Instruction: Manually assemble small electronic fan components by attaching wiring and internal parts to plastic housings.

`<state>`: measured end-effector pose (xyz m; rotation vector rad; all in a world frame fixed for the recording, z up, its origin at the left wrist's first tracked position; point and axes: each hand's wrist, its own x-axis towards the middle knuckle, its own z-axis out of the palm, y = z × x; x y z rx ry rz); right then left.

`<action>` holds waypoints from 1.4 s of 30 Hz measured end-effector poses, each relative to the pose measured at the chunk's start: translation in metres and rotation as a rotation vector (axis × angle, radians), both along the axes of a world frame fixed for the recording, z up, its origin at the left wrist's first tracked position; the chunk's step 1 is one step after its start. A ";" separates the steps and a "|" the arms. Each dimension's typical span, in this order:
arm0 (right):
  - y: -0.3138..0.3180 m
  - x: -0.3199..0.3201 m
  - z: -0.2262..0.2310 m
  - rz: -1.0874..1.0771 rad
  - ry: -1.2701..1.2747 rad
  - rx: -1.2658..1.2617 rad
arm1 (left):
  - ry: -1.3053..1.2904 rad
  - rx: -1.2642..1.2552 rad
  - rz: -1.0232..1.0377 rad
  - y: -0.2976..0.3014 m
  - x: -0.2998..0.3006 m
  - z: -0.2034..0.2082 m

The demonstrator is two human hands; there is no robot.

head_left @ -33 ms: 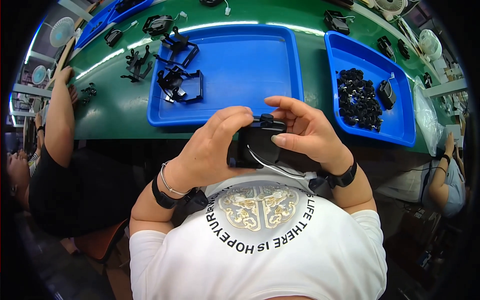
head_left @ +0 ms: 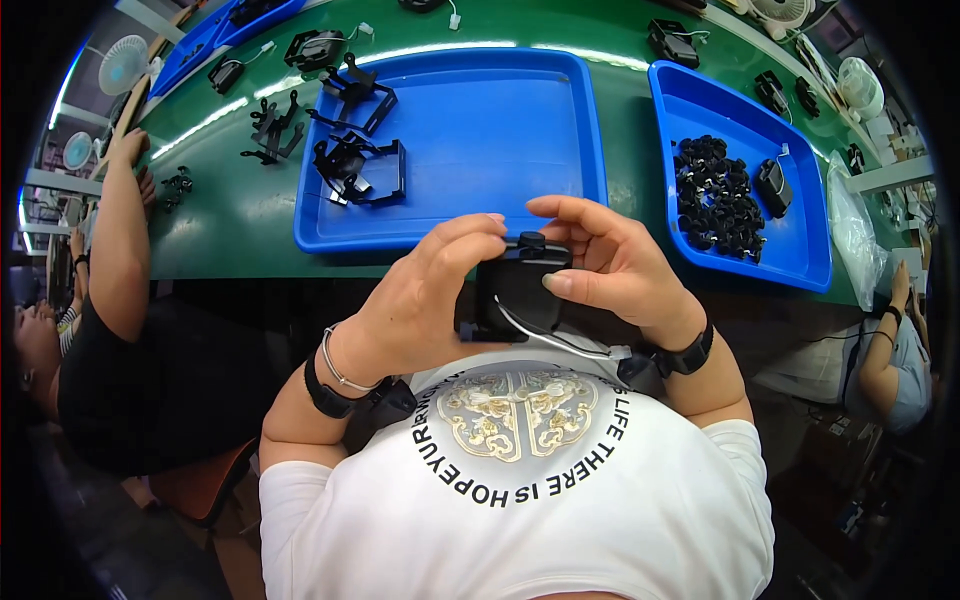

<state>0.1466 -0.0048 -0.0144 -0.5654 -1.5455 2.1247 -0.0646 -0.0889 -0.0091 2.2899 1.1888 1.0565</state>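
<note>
A black box-shaped plastic housing (head_left: 525, 285) is held up in front of my chest, beyond the near edge of the table. My left hand (head_left: 420, 280) grips its left side, fingers over the top corner and thumb low down. On the right, my right hand (head_left: 610, 260) has its thumb against the housing's face and its other fingers curled around the upper right corner, partly hidden behind it. A small round black knob (head_left: 531, 240) sits on the top edge between my hands. A white cable (head_left: 545, 335) with a white plug (head_left: 620, 352) trails from the housing toward my right wrist.
Beyond my hands a large blue tray (head_left: 500, 140) holds black brackets (head_left: 362, 170) at its left. The right blue tray (head_left: 800, 250) holds a pile of small black knobs (head_left: 715, 195) and another housing (head_left: 773, 188). A plastic bag (head_left: 852, 235) lies beside it. A co-worker's arm (head_left: 120, 230) rests at left.
The housing has tilted slightly in my hands, showing a little more of the knob at its top. My right fingers have shifted very slightly; my left grip looks the same.
</note>
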 end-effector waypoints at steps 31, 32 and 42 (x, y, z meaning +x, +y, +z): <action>-0.023 -0.008 0.009 -0.154 -0.216 1.165 | 0.108 0.262 0.145 0.001 0.007 -0.015; -0.022 -0.009 0.006 -0.158 -0.216 1.120 | 0.108 0.263 0.148 0.002 0.007 -0.016; -0.012 -0.005 0.004 -0.070 -0.153 1.138 | 0.109 0.298 0.173 0.004 0.007 -0.017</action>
